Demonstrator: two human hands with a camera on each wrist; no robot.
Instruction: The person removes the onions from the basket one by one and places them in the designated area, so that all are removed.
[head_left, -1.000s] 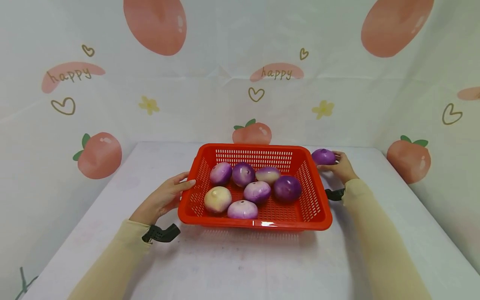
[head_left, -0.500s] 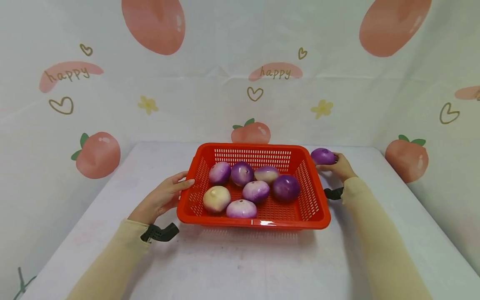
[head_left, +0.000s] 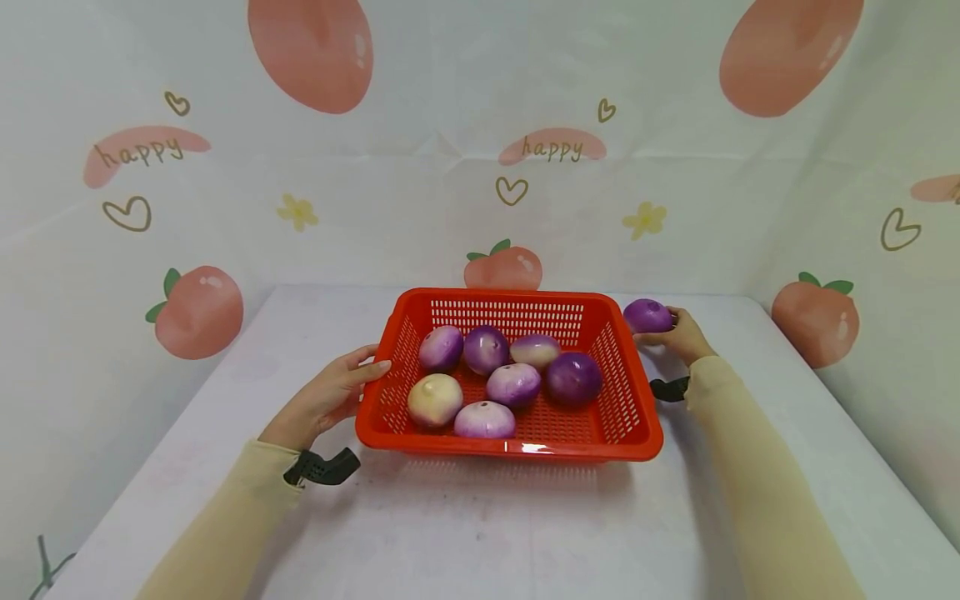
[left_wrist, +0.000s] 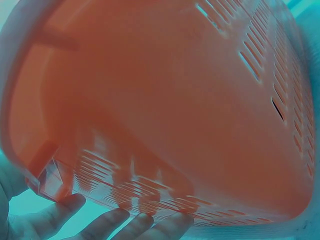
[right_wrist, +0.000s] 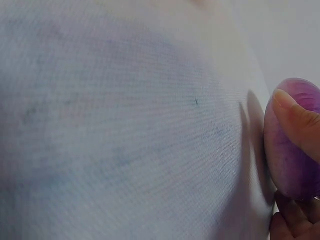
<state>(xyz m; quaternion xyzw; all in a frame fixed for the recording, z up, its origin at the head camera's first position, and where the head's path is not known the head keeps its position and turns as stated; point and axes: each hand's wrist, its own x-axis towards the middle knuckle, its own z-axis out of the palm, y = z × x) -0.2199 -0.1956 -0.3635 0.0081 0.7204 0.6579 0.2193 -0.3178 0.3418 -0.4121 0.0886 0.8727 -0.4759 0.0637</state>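
A red plastic basket (head_left: 517,450) with slotted walls holds several purple and white onions, among them a dark purple onion (head_left: 573,379) and a pale yellowish one (head_left: 435,400). My left hand (head_left: 330,393) grips the basket's left side, its thumb over the rim. In the left wrist view the fingers (left_wrist: 107,222) lie against the slotted outer wall. Beyond the basket's right side, my right hand (head_left: 678,335) holds a purple onion (head_left: 647,316) between thumb and fingers. The right wrist view shows the thumb on this onion (right_wrist: 290,160), with fingers underneath, close to the table.
The basket stands mid-table on a white cloth (head_left: 480,533). A white printed sheet (head_left: 435,225) hangs behind and at both sides. Black straps with a stub (head_left: 326,467) sit at the wrists. A thin dark green piece (head_left: 48,567) shows at the lower left.
Both hands and the basket stay in place. The purple onion in my right hand has turned slightly; the head view shifts only a little.
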